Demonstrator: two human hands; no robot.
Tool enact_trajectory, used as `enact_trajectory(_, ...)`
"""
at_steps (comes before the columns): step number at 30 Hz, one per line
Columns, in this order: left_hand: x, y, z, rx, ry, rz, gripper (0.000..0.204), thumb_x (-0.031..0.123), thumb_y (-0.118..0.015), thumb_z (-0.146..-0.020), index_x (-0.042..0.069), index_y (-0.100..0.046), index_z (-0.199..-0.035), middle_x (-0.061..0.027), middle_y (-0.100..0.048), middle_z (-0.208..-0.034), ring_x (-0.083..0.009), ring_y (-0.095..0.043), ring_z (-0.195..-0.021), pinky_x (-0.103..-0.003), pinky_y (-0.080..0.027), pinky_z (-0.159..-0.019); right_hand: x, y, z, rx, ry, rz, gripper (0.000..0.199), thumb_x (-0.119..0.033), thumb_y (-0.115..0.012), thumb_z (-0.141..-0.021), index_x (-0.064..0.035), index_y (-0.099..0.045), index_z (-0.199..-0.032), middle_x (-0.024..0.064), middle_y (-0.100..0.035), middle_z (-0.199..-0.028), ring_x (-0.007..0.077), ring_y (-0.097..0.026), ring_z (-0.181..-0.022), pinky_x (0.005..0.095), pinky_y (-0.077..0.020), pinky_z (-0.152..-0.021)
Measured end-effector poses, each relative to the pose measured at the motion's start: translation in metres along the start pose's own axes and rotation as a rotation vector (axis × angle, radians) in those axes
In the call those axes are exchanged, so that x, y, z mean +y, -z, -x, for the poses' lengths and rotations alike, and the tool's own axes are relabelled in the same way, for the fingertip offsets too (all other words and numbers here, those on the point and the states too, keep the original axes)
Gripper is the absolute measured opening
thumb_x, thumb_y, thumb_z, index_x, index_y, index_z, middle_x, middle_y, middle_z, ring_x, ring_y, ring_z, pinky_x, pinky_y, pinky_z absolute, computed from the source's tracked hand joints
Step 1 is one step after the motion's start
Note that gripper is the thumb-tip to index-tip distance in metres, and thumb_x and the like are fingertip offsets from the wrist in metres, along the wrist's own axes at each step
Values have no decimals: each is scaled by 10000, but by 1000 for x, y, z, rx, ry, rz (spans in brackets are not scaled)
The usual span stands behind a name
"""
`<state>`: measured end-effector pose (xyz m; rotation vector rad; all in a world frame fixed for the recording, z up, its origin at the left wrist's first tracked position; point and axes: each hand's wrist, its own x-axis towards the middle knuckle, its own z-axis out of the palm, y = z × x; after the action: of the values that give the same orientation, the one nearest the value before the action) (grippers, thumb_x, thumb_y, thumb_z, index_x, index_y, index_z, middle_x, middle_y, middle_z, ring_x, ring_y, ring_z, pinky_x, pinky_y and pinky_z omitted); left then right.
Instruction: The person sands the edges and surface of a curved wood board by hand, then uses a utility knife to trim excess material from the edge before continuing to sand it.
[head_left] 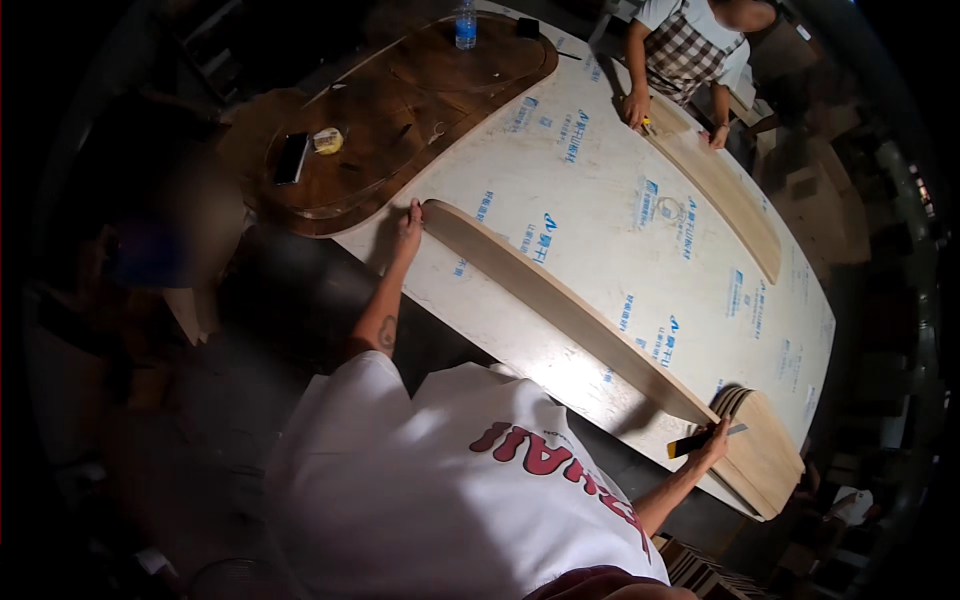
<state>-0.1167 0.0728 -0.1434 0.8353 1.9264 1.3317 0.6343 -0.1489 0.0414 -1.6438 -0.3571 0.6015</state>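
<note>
A long, light wooden board point(560, 295) with rounded ends stands on edge across the near side of the white table point(520, 180). My left hand point(409, 228) grips its left end, fingers against the rounded tip. At its right end my right hand point(714, 446) is closed round a slim hand tool point(686, 444) with a black and yellow handle; a flat grey part sticks out past the fingers. Its exact kind cannot be made out. Just beyond this hand lies a stack of similar boards point(762, 440), flat at the table's right corner.
Opposite, a person in a checked apron point(690, 50) holds a small yellow tool over another long board point(715, 185). On the left, a brown curved panel point(365, 150) carries a phone point(291, 158), a roll of tape point(328, 141) and a water bottle point(466, 25).
</note>
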Motion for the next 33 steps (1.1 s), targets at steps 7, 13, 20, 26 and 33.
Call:
enact_trajectory(7, -43, -22, 11, 41, 4, 170, 875, 742, -380, -932, -59, -664, -1142, -173, -699, -906, -243, -669, -838, -368, -504, -811, -17, -16, 22, 108, 50, 33, 416, -448, -757, -870, -86, -565, -801, 18, -509, -609, 120, -471, -514, 282, -383, -487)
enact_trajectory(13, 6, 3, 14, 158, -104, 381, 535, 464, -596, -971, -46, -717, -1083, -104, -715, -902, -182, -636, -822, -305, -513, -812, -15, -26, 26, 73, 51, -48, 462, -432, -751, -873, -21, -665, -1066, 13, -582, -728, 110, -512, -596, 276, -436, -550)
enact_trajectory(20, 123, 9, 87, 218, -224, -126, 606, 528, -479, -1013, 4, -638, -1272, -197, -652, -1265, -305, -619, -1153, -328, -462, -1001, -16, -32, 33, 210, 91, -56, 356, -408, -744, -893, -76, -615, -868, -16, -534, -651, 89, -501, -533, 246, -417, -499)
enact_trajectory(26, 151, 20, 93, -3, -709, -229, 336, 292, -601, -990, 11, -702, -1144, -177, -699, -1085, -321, -641, -1012, -388, -490, -924, -1, -16, 31, 146, 70, -258, 400, -431, -693, -931, -39, -659, -999, -25, -505, -697, 95, -548, -591, 225, -426, -506)
enact_trajectory(33, 239, -38, 176, -670, -1207, -550, 186, 163, -711, -865, 49, -752, -1006, -97, -734, -998, -286, -662, -938, -392, -476, -901, -2, -8, 28, 12, 99, -283, 463, -420, -657, -958, -18, -636, -1187, -35, -469, -733, 88, -532, -630, 209, -397, -535)
